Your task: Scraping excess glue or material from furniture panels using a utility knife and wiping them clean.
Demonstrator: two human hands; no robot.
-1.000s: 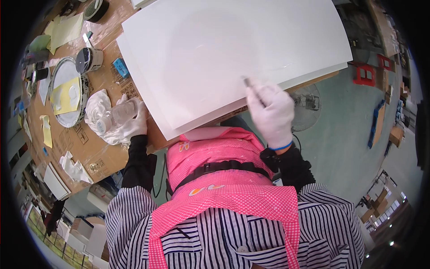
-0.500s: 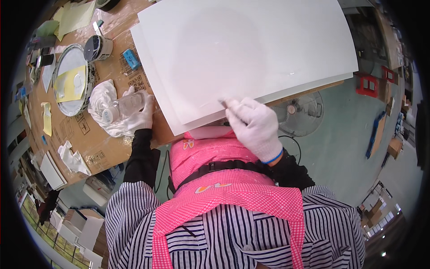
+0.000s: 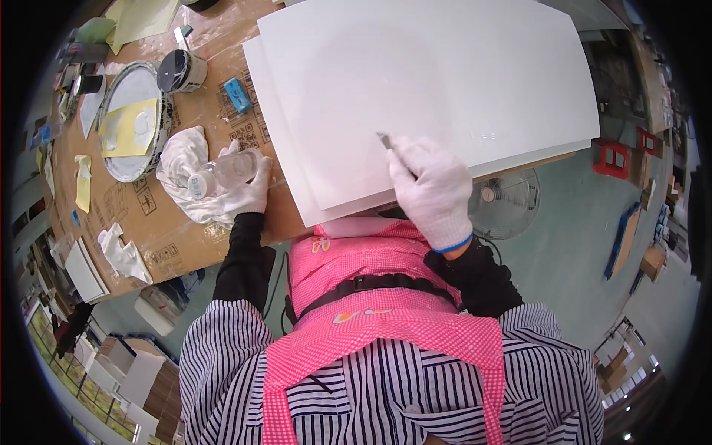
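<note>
My right hand (image 3: 430, 189), in a white knit glove, is closed round a slim, dark-handled tool (image 3: 384, 140). Its greyish tip points over the large white sheet (image 3: 519, 67); whether it is a small brush or a blade cannot be made out. At the board's left side, my gloved left hand (image 3: 251, 196) grips a clear plastic bottle (image 3: 234, 167) with a white cap. The bottle lies tilted over a crumpled white cloth (image 3: 183, 152), with its cap toward the left.
Left on the cardboard-covered table (image 3: 204, 248) are a blue block (image 3: 237, 95), a dark-lidded jar (image 3: 194, 74) and a large round tub lid (image 3: 122, 167) bearing yellow paper (image 3: 126, 133). A second white sheet shows beneath the top one. A floor fan (image 3: 512, 204) stands beyond the table's near edge.
My right hand has moved farther over the white sheet, carrying the slim tool away from the near edge. My left hand still grips the bottle. The whole view has shifted slightly.
</note>
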